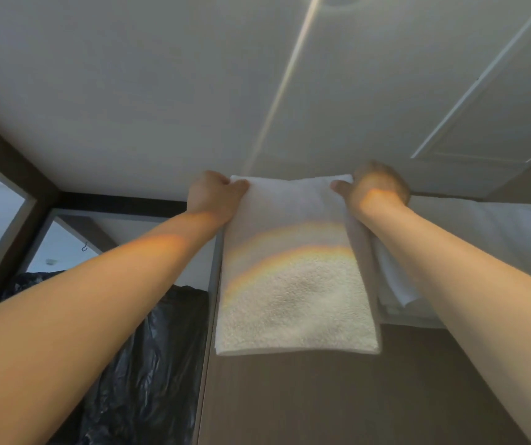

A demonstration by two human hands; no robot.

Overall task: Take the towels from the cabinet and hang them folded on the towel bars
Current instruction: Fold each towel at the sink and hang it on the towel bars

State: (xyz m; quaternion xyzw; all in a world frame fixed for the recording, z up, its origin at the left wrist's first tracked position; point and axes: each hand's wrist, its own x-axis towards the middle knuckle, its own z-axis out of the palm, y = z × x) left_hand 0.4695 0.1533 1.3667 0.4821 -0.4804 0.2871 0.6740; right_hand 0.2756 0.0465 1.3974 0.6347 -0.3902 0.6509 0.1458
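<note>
A folded white towel (296, 284) hangs flat in front of a brown cabinet panel (354, 396), high up near the ceiling. My left hand (212, 195) grips its top left corner and my right hand (376, 187) grips its top right corner. Both arms reach upward. More white towel fabric (482, 229) lies to the right, behind my right forearm, seemingly on a high shelf. No towel bar is visible.
The white ceiling (193, 91) fills the top of the view, with a white panelled door (498, 107) at the upper right. A dark frame (10, 162) and a black plastic bag (148, 364) sit at the left below my left arm.
</note>
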